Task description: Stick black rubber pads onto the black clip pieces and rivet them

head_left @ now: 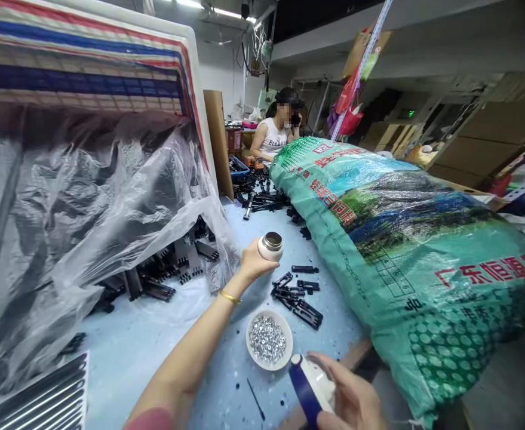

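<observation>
My left hand (pixel 254 263) is closed around a white flask (pixel 269 249) with an uncovered metal mouth, held over the light blue table. Its lower part is hidden by the hand. Low in the view, my right hand (pixel 356 391) grips a white and dark blue bottle lid (pixel 309 385), apart from the flask. Between the two hands stands a white bowl (pixel 251 356) full of small shiny metal pieces (pixel 267 339). Several black plastic parts (pixel 300 301) lie loose to the right of the flask.
Clear plastic sheeting (pixel 146 221) drapes over black parts (pixel 154 280) on the left. A large green printed sack (pixel 356 239) lies along the right side. A thin dark rod (pixel 255 399) rests below the bowl. Another person (pixel 275 134) sits at the far end.
</observation>
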The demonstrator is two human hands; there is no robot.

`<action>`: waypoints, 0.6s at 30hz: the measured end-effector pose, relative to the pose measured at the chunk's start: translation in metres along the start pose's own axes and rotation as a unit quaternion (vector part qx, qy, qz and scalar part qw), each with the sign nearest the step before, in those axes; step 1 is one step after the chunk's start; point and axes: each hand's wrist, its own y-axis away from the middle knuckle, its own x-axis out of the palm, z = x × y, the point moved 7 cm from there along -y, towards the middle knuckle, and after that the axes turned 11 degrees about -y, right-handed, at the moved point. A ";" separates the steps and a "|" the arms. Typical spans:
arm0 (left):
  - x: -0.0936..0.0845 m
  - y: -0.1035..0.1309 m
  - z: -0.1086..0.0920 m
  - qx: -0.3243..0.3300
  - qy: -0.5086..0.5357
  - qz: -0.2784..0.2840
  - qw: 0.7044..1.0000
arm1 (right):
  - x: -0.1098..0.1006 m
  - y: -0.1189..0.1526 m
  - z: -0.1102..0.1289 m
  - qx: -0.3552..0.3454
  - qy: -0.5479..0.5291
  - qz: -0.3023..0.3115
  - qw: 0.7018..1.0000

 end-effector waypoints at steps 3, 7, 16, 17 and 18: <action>0.025 -0.010 0.013 -0.012 0.000 0.011 1.000 | -0.027 -0.004 0.042 -0.060 0.150 0.013 0.987; 0.036 -0.015 0.024 -0.011 0.019 0.026 0.999 | -0.039 -0.026 0.116 -0.169 0.355 -0.024 0.919; 0.017 0.008 0.044 -0.046 0.090 0.029 0.994 | 0.019 -0.227 0.172 -0.156 0.589 -0.027 0.792; 0.012 0.016 0.046 -0.040 0.100 0.023 0.994 | 0.024 -0.246 0.167 -0.139 0.613 -0.020 0.777; 0.007 0.024 0.049 -0.034 0.110 0.019 0.993 | 0.029 -0.262 0.159 -0.125 0.630 -0.012 0.766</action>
